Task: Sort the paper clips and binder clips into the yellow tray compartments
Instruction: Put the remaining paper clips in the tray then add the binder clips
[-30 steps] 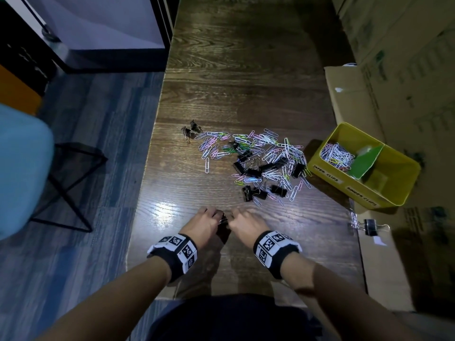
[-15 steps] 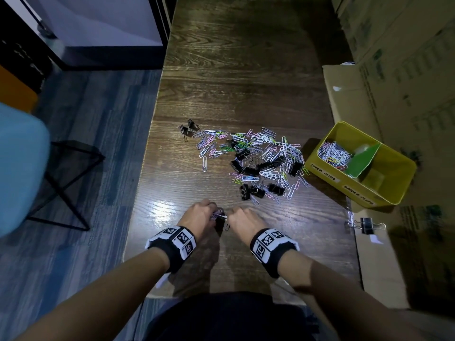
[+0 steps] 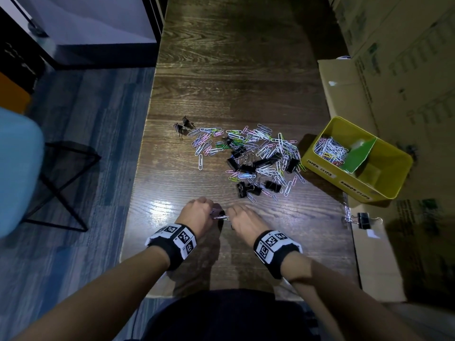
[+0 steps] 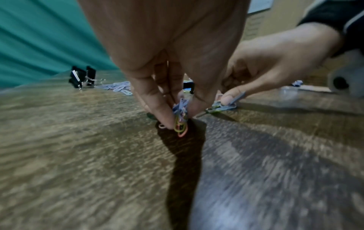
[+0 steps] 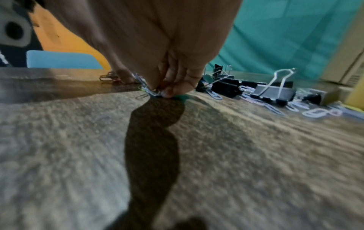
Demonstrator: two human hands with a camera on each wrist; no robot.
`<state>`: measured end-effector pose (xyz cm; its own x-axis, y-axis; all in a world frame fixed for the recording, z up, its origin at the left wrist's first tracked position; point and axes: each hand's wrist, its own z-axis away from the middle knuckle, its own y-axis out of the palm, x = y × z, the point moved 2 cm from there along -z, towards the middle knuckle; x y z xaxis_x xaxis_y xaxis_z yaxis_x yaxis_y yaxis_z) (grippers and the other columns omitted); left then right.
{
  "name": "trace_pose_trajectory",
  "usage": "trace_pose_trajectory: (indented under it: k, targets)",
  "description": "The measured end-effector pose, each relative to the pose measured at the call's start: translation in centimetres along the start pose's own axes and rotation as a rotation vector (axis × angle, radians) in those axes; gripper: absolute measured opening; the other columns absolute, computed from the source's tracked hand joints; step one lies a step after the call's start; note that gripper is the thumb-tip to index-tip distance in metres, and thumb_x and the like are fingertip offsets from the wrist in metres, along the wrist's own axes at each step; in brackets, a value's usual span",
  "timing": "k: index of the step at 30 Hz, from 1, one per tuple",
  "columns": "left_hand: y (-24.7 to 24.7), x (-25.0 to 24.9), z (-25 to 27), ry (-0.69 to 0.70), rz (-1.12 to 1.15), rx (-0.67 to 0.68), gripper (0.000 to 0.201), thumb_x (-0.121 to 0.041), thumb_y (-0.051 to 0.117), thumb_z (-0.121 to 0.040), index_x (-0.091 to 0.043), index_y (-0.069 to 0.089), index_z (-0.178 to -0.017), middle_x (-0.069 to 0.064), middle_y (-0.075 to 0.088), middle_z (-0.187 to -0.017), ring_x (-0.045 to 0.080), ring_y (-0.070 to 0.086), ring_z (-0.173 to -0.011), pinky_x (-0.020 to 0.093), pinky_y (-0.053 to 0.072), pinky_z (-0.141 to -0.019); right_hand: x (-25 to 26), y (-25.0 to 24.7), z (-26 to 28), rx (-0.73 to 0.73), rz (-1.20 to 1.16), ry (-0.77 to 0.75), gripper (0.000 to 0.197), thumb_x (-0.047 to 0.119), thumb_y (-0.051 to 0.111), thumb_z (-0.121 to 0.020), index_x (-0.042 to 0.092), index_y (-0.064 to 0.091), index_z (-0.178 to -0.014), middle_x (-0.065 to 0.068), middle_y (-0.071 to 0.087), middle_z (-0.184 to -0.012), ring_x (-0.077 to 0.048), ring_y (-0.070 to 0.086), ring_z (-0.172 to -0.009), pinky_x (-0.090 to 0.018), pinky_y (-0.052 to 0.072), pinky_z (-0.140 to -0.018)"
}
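Observation:
Near the table's front edge my left hand (image 3: 200, 212) pinches a small bunch of coloured paper clips (image 4: 180, 119) against the wood. Right beside it my right hand (image 3: 242, 217) pinches a few more paper clips (image 5: 151, 93), (image 4: 224, 105). A loose pile of paper clips (image 3: 261, 148) mixed with black binder clips (image 3: 248, 189) lies farther back on the table. The yellow tray (image 3: 394, 190) stands at the right; its left compartment holds paper clips (image 3: 330, 150), and a green divider (image 3: 359, 153) separates the other compartment.
Two binder clips (image 3: 183, 126) lie apart at the pile's left end. Another binder clip (image 3: 363, 220) with a clip chain sits on a cardboard sheet (image 3: 374, 254) right of the table. Cardboard boxes (image 3: 406, 57) stand at the right, a blue chair (image 3: 17, 168) at the left.
Both hands stay close together near the front edge, and their fingers have gathered the small clips between them more tightly. The pile and tray have not moved.

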<state>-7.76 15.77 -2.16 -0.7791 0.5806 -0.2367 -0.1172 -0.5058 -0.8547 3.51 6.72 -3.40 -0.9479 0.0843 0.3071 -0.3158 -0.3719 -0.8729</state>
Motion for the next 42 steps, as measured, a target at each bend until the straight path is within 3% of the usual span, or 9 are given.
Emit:
trace_pose_trajectory:
  k: [7,10,14,22,27,31,35,37,42]
  targets:
    - [-0.6,1.1,-0.7,-0.069,0.101,0.014,0.023,-0.025,0.062,-0.077,-0.012,0.062,-0.097,0.013,0.066,-0.096,0.033,0.061,-0.092,0.032,0.047,-0.077,-1.6,0.3,0.3,-0.046,-0.420,0.167,0.022,0.012,0.045,-0.095,0.010,0.062,-0.109,-0.011,0.061,-0.118,-0.027,0.059,-0.104,-0.035,0.047,-0.089]
    - [-0.8,2.9,-1.0,-0.201,0.522,0.008,0.014,-0.012,0.073,-0.069,-0.017,0.061,-0.073,0.007,0.063,-0.070,0.018,0.060,-0.063,0.021,0.047,-0.058,-2.3,-0.4,0.3,-0.094,-0.688,0.290,0.014,0.014,0.055,-0.094,0.010,0.067,-0.100,-0.006,0.068,-0.091,-0.013,0.060,-0.076,-0.018,0.043,-0.067]
    - [-1.1,3.7,-0.3,-0.370,1.410,0.073,0.021,0.012,0.054,-0.079,-0.007,0.057,-0.070,0.005,0.056,-0.059,0.012,0.053,-0.049,0.019,0.047,-0.045,-2.7,-1.4,0.4,-0.013,-1.149,0.368,0.006,0.006,0.053,-0.095,0.007,0.059,-0.095,-0.012,0.067,-0.073,-0.006,0.060,-0.051,-0.018,0.047,-0.052]
    - [-0.4,4.6,0.3,-0.384,1.846,0.225,0.023,-0.009,0.031,-0.069,-0.006,0.053,-0.075,0.008,0.045,-0.060,0.019,0.045,-0.050,0.022,0.038,-0.042,-2.9,-1.3,-0.2,-0.111,-1.684,0.498,0.027,-0.012,0.035,-0.085,0.007,0.050,-0.072,-0.010,0.061,-0.063,-0.014,0.039,-0.049,-0.026,0.022,-0.048]
    - [0.0,4.9,0.4,-0.349,1.678,0.236,0.016,-0.025,0.047,-0.073,-0.012,0.053,-0.066,0.005,0.045,-0.062,0.017,0.039,-0.048,0.026,0.027,-0.047,-2.8,-1.6,0.2,-0.089,-1.800,0.463,0.010,0.010,0.044,-0.062,0.008,0.048,-0.071,-0.005,0.054,-0.055,-0.013,0.036,-0.049,-0.027,0.017,-0.050]
    - [0.2,5.4,0.2,-0.403,1.361,0.090,0.042,-0.038,0.056,-0.089,-0.018,0.044,-0.054,-0.001,0.038,-0.049,0.013,0.029,-0.039,0.018,0.019,-0.042,-3.5,-1.2,0.0,-0.123,-1.667,0.532,0.026,0.022,0.058,-0.088,0.014,0.047,-0.066,-0.005,0.047,-0.058,-0.012,0.036,-0.049,-0.024,0.021,-0.046]
    - [0.5,5.7,0.3,-0.250,1.004,0.061,0.041,-0.033,0.041,-0.098,-0.016,0.051,-0.061,-0.001,0.042,-0.049,0.016,0.035,-0.045,0.020,0.026,-0.042,-3.6,-1.3,0.0,-0.171,-1.125,0.425,0.034,0.034,0.062,-0.089,0.015,0.047,-0.065,0.000,0.044,-0.060,-0.013,0.039,-0.054,-0.024,0.033,-0.052]
    - [0.3,5.9,0.6,-0.139,0.697,0.037,0.038,-0.034,0.037,-0.098,-0.021,0.053,-0.067,0.000,0.052,-0.060,0.021,0.051,-0.061,0.027,0.036,-0.057,-3.3,-1.4,0.2,-0.098,-0.783,0.374,0.036,0.051,0.068,-0.078,0.020,0.053,-0.070,0.003,0.053,-0.064,-0.012,0.048,-0.058,-0.026,0.042,-0.058]
    - [0.9,5.6,1.8,-0.051,0.148,0.021,0.036,-0.060,0.044,-0.087,-0.026,0.054,-0.088,0.004,0.065,-0.082,0.025,0.060,-0.079,0.033,0.047,-0.068,-2.3,0.1,0.5,0.037,-0.298,0.332,0.050,0.055,0.071,-0.073,0.031,0.054,-0.113,-0.002,0.068,-0.096,-0.023,0.066,-0.085,-0.041,0.057,-0.072]
